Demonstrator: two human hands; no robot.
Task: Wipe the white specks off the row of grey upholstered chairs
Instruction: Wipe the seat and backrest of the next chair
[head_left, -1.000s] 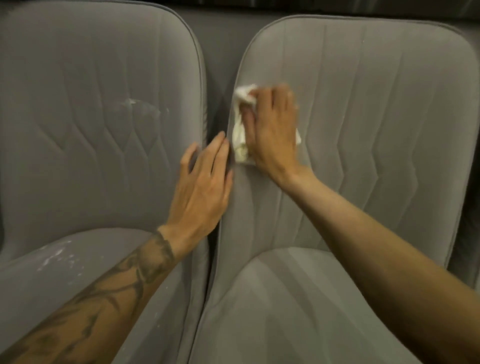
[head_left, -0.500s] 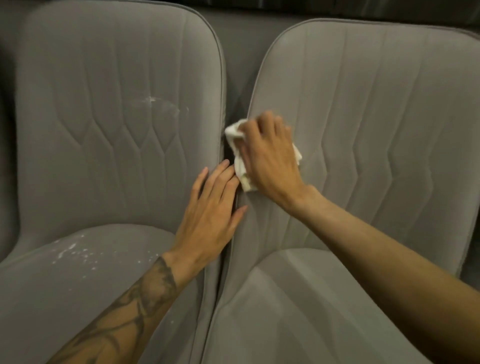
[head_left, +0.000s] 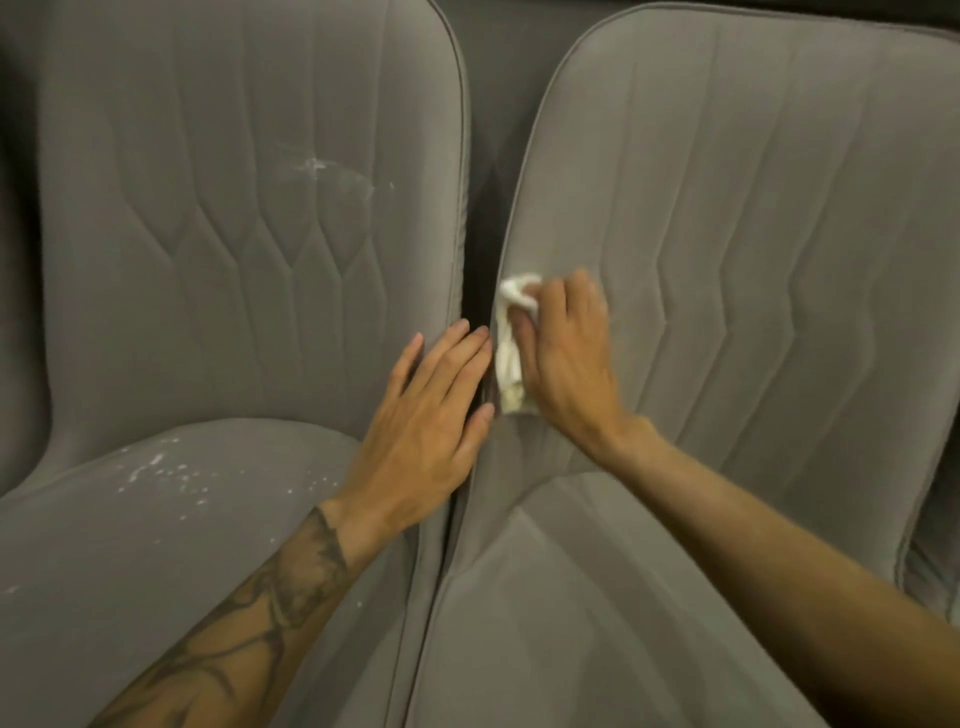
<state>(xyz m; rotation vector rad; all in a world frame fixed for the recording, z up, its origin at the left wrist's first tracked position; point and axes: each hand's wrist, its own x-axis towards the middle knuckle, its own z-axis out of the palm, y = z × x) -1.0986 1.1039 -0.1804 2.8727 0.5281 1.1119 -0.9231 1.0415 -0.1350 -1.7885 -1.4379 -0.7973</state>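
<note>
Two grey upholstered chairs stand side by side. The left chair (head_left: 218, 218) carries a white smear (head_left: 317, 167) on its backrest and several white specks (head_left: 156, 470) on its seat. My right hand (head_left: 563, 358) presses a crumpled white cloth (head_left: 506, 338) against the left edge of the right chair (head_left: 753, 234), low on the backrest. My left hand (head_left: 431, 415) lies flat with fingers together on the right edge of the left chair, beside the narrow gap between the two chairs.
A dark gap (head_left: 480, 249) separates the two backrests. Part of a further grey chair (head_left: 935, 571) shows at the lower right edge. Dark wall or panelling runs behind the backrests.
My right hand has slid the cloth down the right chair's left edge, from the upper backrest to low on it. My left hand stays by the gap.
</note>
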